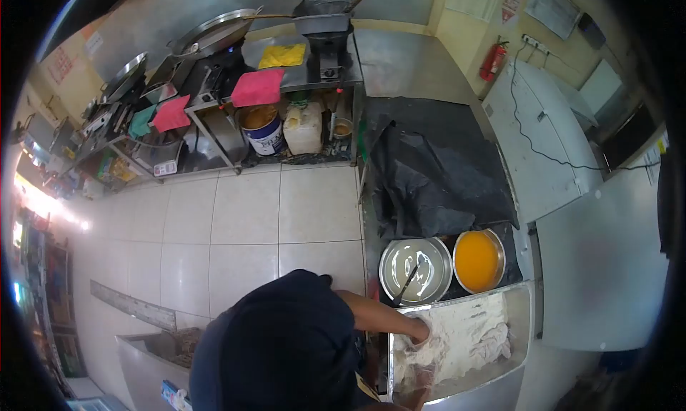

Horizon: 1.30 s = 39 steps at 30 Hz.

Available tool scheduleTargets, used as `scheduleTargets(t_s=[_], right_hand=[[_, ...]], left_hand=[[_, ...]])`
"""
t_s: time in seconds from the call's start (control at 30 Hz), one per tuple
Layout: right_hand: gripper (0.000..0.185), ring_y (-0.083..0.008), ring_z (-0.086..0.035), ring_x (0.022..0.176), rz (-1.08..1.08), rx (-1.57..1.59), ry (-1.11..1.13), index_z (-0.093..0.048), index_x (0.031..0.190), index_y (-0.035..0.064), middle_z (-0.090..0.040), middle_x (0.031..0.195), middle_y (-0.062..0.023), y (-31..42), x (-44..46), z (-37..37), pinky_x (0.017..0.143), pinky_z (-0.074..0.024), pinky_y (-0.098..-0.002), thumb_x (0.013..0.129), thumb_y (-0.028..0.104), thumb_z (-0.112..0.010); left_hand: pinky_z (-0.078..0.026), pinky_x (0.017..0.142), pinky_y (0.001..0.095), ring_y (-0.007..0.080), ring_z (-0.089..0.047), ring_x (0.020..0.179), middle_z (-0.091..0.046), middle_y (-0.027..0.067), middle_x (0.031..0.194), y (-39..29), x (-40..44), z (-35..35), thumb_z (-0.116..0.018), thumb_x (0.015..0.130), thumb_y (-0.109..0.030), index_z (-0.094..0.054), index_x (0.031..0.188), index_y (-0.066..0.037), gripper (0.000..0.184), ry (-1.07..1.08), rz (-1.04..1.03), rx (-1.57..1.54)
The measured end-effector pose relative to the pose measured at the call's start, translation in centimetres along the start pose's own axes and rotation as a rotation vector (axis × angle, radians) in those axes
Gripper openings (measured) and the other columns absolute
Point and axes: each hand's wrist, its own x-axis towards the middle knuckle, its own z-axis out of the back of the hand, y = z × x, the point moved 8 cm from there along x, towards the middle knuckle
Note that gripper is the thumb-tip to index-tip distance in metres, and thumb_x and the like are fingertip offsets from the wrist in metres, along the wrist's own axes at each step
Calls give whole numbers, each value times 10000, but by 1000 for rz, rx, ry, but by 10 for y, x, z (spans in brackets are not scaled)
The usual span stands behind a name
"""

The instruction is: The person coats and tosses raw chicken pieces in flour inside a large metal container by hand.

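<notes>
My left hand [419,332] reaches down into the flour in a metal tray [527,325]. White flour [454,339] covers the hand, and its fingers are hidden or too coated to make out. Closer to the bottom edge, my right hand [423,384] is low in the same tray, dusted white, with its fingers not distinguishable. Whether either hand grips anything cannot be seen. Pale, flour-coated pieces [491,342] lie heaped on the right side of the tray. My dark sleeve [286,325] fills the lower middle of the view.
Behind the tray stand a steel bowl of cloudy liquid [421,257] with a dark-handled utensil [407,284] and a bowl of orange liquid [477,261]. Black sheeting [443,168] covers the counter beyond. Woks [218,33] and burners line the back; a white chest freezer [539,136] stands right.
</notes>
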Motion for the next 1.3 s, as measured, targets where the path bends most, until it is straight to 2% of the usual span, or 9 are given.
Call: scheduleTargets(t_s=[0.1, 0.47, 0.57, 0.67, 0.77, 0.93, 1.1, 1.2, 1.3], right_hand=[[633, -308, -387, 1166, -42, 40, -10, -331, 1266, -58, -410, 1260, -207, -20, -24, 1, 999, -282, -370, 766, 243, -577], [784, -316, -365, 1186, -137, 384, -17, -318, 1286, -35, -408, 1259, -205, -31, -40, -18, 1003, -289, -359, 676, 311, -666], [604, -320, -499, 974, 242, -203, 38, -434, 1183, 28, -517, 1088, -175, 58, -80, 41, 842, -377, -411, 693, 326, -621], [643, -322, -497, 1046, 177, -480, -102, -324, 1260, -9, -474, 1187, -196, 52, -76, -1, 885, -394, -373, 746, 293, -563], [536, -284, -541, 960, -385, -405, -159, -377, 1214, -22, -503, 1116, -210, 94, -85, 41, 795, -434, -406, 756, 222, -512], [492, -321, -608, 779, -190, -114, -13, -504, 1096, 14, -582, 733, -237, 43, -46, 19, 723, -485, -382, 720, 322, -584], [641, -381, -592, 821, -273, -287, -27, -368, 1265, 67, -504, 1042, -296, 62, -85, 54, 750, -478, -412, 714, 313, -584], [697, -428, -566, 862, -301, -407, -98, -263, 1335, 75, -386, 1200, -329, 89, -84, 53, 771, -470, -430, 736, 289, -548], [714, -394, -549, 939, -375, -243, -89, -227, 1347, 54, -403, 1178, -335, 70, -48, 36, 789, -469, -409, 745, 277, -541]], left_hand=[[-479, 647, 388, 266, -594, 767, -627, 119, 820, 25, 51, -89, -684, 531, -170, -675, 759, -102, 238, -8, -164, 29], [-476, 732, 401, 280, -601, 844, -630, 166, 878, -8, -78, 69, -632, 593, -165, -677, 840, -98, 260, -51, 166, 60], [-475, 755, 405, 284, -603, 865, -631, 179, 894, -17, -88, 91, -617, 610, -163, -678, 862, -97, 268, 104, 193, 230], [-454, 799, 421, 369, -550, 973, -420, 246, 1243, -42, -86, 87, -571, 666, -214, -401, 1267, -73, 640, -150, 58, 426], [-395, 874, 489, 362, -393, 1176, -177, 192, 1408, -63, -73, 68, -585, 690, -250, -115, 1394, -184, 849, 105, 90, 556], [-449, 826, 363, 323, -576, 934, -587, 233, 988, -34, -46, 87, -528, 700, -265, -577, 1049, -22, 428, -22, -29, 123], [-438, 850, 402, 347, -546, 999, -543, 257, 1077, -48, -80, 106, -479, 732, -205, -501, 1148, 10, 469, 141, 48, 286], [-417, 869, 442, 402, -476, 1076, -279, 293, 1318, -42, -84, 69, -530, 716, -172, -21, 1388, -115, 845, 44, 122, 465], [-415, 876, 431, 381, -511, 1031, -414, 286, 1222, -46, -71, 74, -573, 693, -217, -233, 1354, -91, 754, -17, 156, 230]])
